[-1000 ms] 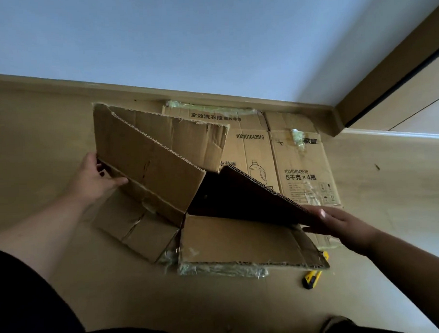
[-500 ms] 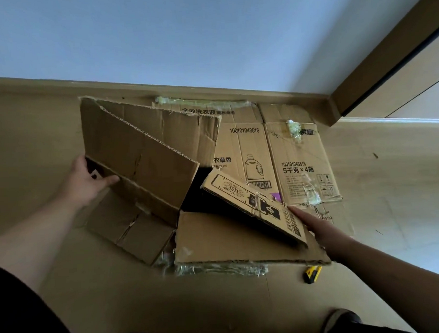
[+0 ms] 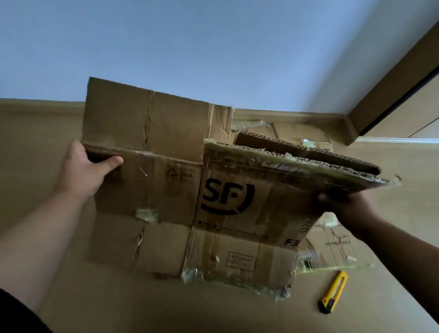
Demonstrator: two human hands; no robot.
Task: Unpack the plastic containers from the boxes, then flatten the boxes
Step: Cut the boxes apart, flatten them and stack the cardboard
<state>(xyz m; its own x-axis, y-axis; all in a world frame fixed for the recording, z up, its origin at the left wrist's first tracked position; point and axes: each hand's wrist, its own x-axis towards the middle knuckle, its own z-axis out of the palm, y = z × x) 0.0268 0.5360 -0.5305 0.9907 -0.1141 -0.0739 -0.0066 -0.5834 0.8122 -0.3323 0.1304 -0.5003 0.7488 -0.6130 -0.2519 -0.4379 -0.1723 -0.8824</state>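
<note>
An opened-out cardboard box (image 3: 214, 191) is gripped at its left edge by the left hand (image 3: 87, 169); its right edge is clasped by the right hand (image 3: 348, 206); a yellow utility knife (image 3: 334, 292) is seen on the floor (image 3: 169, 314).

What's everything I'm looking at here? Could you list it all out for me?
SF box: one, brown cardboard with a black logo and scraps of clear tape, opened out and held up off the floor by both hands.
Flattened boxes: at least one, maybe more, brown with printing, lying on the floor by the wall, mostly hidden behind the held box.
Utility knife: one, yellow and black, on the floor at lower right.
Floor: tan.
Wall: pale blue-grey, with a tan skirting board along its foot.
Door frame: brown, upper right.
Left hand: grips the box's left edge.
Right hand: grips the box's right edge from below.
</note>
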